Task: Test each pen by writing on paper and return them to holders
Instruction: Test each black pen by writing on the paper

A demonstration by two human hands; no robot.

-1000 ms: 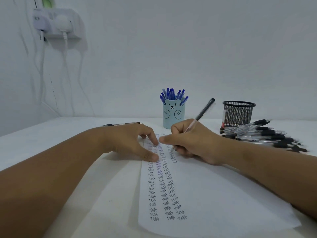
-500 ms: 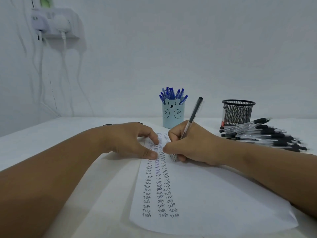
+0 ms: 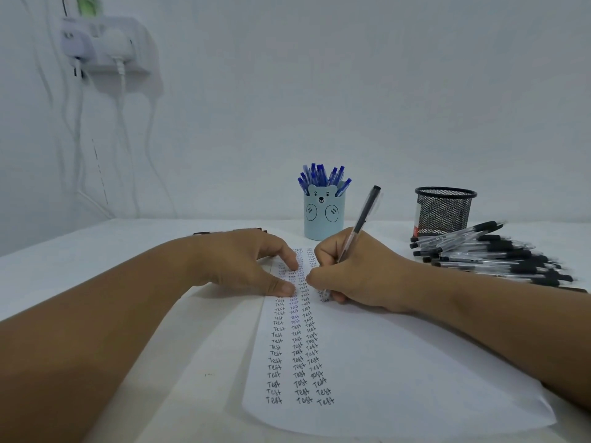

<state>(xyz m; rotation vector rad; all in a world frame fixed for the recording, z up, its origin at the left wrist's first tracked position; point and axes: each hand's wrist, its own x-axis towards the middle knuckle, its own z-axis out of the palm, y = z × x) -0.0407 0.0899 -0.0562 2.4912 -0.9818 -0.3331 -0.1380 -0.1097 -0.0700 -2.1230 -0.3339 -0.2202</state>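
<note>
A white sheet of paper (image 3: 399,372) lies on the table, with three columns of the handwritten word "Test" down its left part. My right hand (image 3: 358,276) grips a black pen (image 3: 363,220) in a writing hold, its tip down on the paper beside the third column. My left hand (image 3: 246,263) rests flat on the paper's upper left, thumb and forefinger pressing it. A light blue bear-faced holder (image 3: 323,215) behind the hands is full of blue pens. A black mesh holder (image 3: 444,211) stands at the right. A pile of black pens (image 3: 492,257) lies in front of it.
One or two dark pens (image 3: 204,233) lie on the table behind my left hand. A wall socket with plugs and hanging white cables (image 3: 105,46) is at the upper left. The white table (image 3: 96,241) meets the wall just behind the holders.
The pen in my right hand has swung from leaning right to more upright, and the hand has shifted slightly along the paper. My left hand stays pressing the sheet.
</note>
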